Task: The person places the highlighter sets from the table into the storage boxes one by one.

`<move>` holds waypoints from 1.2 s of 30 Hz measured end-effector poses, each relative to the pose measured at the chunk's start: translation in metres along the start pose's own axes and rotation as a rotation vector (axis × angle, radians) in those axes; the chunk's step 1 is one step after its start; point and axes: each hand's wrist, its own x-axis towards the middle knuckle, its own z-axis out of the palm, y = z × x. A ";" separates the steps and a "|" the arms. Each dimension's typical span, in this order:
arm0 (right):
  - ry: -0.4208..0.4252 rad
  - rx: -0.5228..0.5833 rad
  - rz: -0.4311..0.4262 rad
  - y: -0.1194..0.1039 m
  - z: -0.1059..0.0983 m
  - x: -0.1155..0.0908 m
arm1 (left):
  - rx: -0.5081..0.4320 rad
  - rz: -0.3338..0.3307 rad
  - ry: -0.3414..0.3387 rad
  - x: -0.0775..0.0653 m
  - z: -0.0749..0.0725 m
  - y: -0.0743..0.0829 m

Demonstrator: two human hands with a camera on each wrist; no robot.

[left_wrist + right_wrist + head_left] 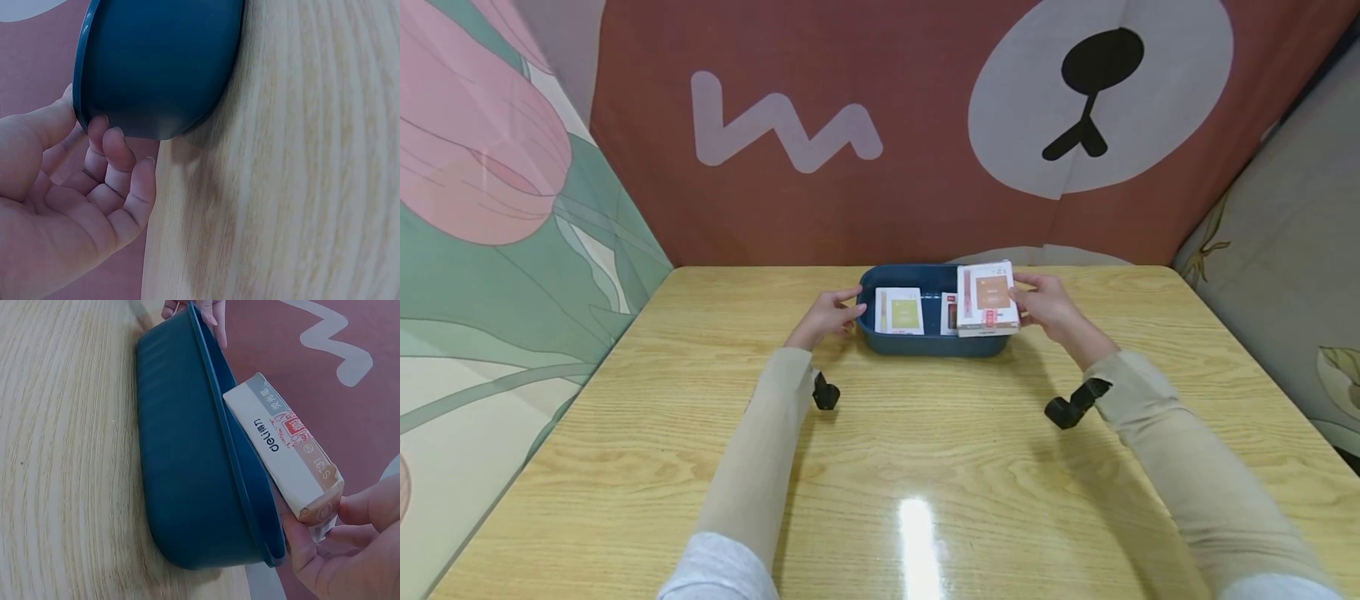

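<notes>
A dark blue oblong plastic bin (925,346) stands near the table's far edge. At its left end, my left hand (831,315) pinches the rim, the thumb on one side of the wall and fingertips on the other. My right hand (1048,304) grips a white and orange deli carton (987,292) by its right edge. That carton sits tilted over the bin's right end, above the rim, as the right wrist view also shows. Inside the bin lie a white box with a yellow-green panel (906,313) and another white box (948,315), partly hidden under the held carton.
The wood-grain table (880,442) stretches towards me, with a bright light reflection near its front. A reddish-brown printed cloth (917,208) hangs directly behind the bin. Patterned cloths flank both sides. A black wrist camera (826,392) is strapped to each forearm.
</notes>
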 end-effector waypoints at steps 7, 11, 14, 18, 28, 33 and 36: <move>0.041 -0.027 0.013 -0.001 0.004 0.006 | 0.001 0.006 -0.003 0.001 0.000 -0.001; 0.087 -0.037 0.020 -0.001 0.009 0.008 | 0.003 0.009 -0.010 0.001 0.000 -0.002; 0.113 -0.039 0.021 -0.002 0.012 0.010 | -0.001 0.011 -0.013 0.000 0.000 -0.001; 0.139 -0.054 0.017 -0.002 0.017 0.012 | -0.004 0.010 -0.015 -0.001 0.000 0.000; 0.178 -0.150 0.017 0.000 0.025 0.021 | -0.016 0.008 -0.012 -0.001 0.001 0.000; 0.200 -0.226 0.005 0.000 0.030 0.024 | -0.013 0.011 -0.006 -0.002 0.000 0.000; 0.202 -0.274 -0.003 0.002 0.033 0.025 | -0.010 0.012 -0.002 -0.002 0.000 0.000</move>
